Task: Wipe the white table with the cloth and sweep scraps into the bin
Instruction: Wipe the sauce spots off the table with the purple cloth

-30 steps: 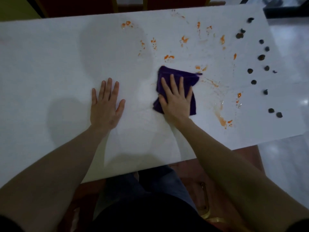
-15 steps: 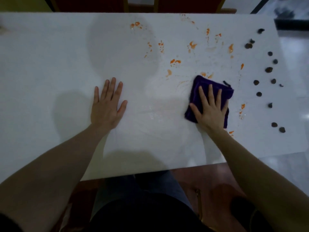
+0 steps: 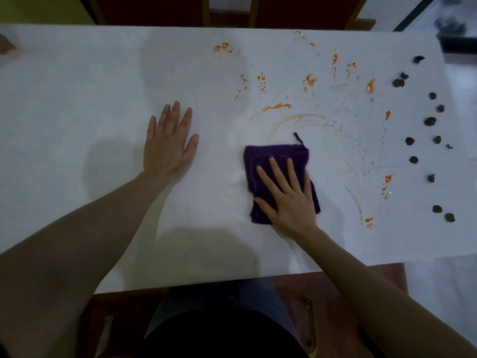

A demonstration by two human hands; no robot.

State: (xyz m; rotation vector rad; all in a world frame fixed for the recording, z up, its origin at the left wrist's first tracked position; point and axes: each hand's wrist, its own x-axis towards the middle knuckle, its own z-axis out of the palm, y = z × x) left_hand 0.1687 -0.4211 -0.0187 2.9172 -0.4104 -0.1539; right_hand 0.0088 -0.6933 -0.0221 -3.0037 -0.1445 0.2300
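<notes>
In the head view, a white worktop (image 3: 77, 104) is seen from above, with both bare forearms reaching onto it. The left hand (image 3: 169, 146) is laid flat, palm down, fingers spread and straight; nothing is held in its grip. The right hand (image 3: 289, 197) is pressed flat on a folded purple cloth (image 3: 273, 156), fingers extended and slightly fanned, so the cloth is pinned under the palm rather than clenched. The cloth lies near the middle of the worktop, right of the left hand and well apart from it, with a small loop tag sticking out at its far right corner. Orange smears (image 3: 277, 107) and curved streaks are spread beyond and to the right of the cloth. Dark scraps (image 3: 429, 121) are scattered along the right end of the worktop. No bin can be made out.
</notes>
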